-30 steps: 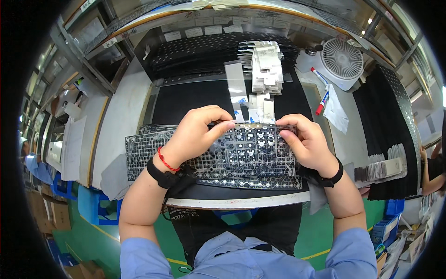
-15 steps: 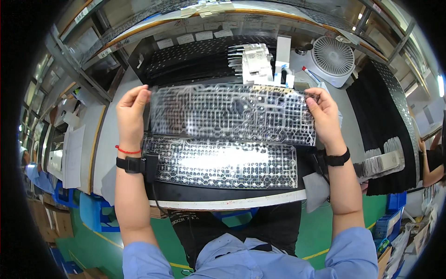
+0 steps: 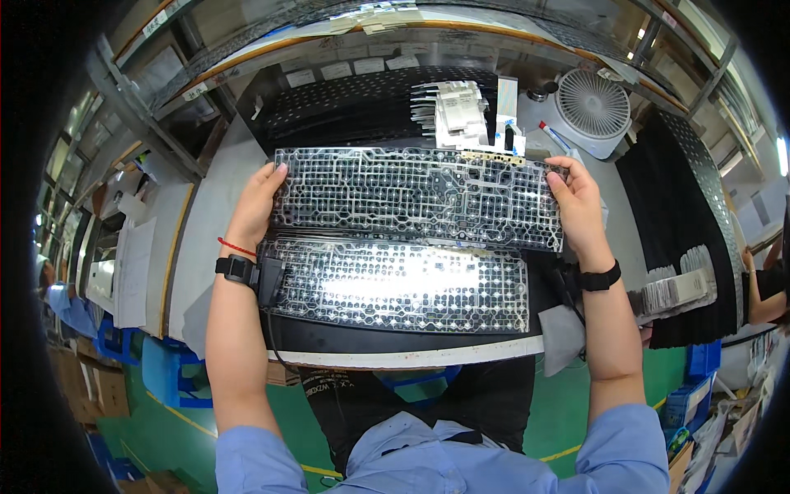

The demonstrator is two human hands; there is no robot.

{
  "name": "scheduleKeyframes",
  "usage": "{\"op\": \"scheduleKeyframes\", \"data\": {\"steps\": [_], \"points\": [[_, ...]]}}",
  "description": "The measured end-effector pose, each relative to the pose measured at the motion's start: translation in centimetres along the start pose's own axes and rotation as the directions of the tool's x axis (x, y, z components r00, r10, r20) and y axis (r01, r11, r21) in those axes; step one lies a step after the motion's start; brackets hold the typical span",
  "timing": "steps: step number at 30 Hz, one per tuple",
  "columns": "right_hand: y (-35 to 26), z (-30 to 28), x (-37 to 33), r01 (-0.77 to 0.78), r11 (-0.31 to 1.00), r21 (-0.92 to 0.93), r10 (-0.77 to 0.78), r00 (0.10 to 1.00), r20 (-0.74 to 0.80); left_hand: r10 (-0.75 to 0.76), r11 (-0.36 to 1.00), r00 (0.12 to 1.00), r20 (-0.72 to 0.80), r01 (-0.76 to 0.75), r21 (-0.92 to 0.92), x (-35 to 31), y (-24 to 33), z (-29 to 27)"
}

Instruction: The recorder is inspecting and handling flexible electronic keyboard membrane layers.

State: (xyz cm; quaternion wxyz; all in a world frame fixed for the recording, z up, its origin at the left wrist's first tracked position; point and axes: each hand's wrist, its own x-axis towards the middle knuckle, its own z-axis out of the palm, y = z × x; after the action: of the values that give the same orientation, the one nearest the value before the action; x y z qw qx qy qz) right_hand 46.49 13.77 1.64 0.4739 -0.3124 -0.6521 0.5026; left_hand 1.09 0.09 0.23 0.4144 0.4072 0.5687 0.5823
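A clear keyboard membrane (image 3: 370, 191) with silver circuit traces is stretched between my two hands, spread out flat. My left hand (image 3: 255, 204) pinches its left end, thumb on top near the upper corner. On the opposite end, my right hand (image 3: 581, 202) grips the upper right corner between thumb and fingers. A second keyboard membrane (image 3: 494, 309) lies on the black work surface nearer to me, bright with glare in the middle. The held sheet is just beyond it, their edges close together. Whether the two overlap I cannot tell.
Behind the sheets stand white strips in a stack (image 3: 461, 115), a pale flat ribbon (image 3: 507, 99) and a white fan (image 3: 593, 111). Black perforated sheets (image 3: 329, 107) line the back. More white strips (image 3: 679, 288) lie at right. A person's arm (image 3: 765, 300) shows far right.
My left hand has moved inward to the right, bringing the membrane's left end with it. The held sheet, blurred before, now looks sharp and steady. My right hand has barely moved.
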Motion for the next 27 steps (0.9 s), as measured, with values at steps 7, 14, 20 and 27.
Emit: {"op": "scheduleKeyframes", "data": {"steps": [7, 14, 20, 27], "points": [[0.0, -0.1, 0.2, -0.08, 0.968, 0.238, 0.098, 0.993, -0.064, 0.106, 0.972, 0.992, -0.071, -0.118, -0.202, -0.1, 0.6, -0.2], [-0.1, -0.5, 0.1, -0.076, 0.985, 0.157, 0.082, 0.996, -0.034, 0.087, 0.957, 0.986, -0.145, -0.123, -0.262, -0.2, 1.1, 0.1], [-0.5, -0.4, -0.1, -0.048, 0.989, 0.138, 0.064, 0.992, -0.11, 0.107, 0.963, 0.977, -0.187, -0.148, -0.224, -0.1, 0.9, 0.1], [-1.2, -0.8, -0.5, 0.081, 0.979, 0.185, -0.045, 0.98, -0.195, 0.26, 0.937, 0.959, -0.113, -0.279, -0.21, 0.0, 0.4, -2.4]]}}
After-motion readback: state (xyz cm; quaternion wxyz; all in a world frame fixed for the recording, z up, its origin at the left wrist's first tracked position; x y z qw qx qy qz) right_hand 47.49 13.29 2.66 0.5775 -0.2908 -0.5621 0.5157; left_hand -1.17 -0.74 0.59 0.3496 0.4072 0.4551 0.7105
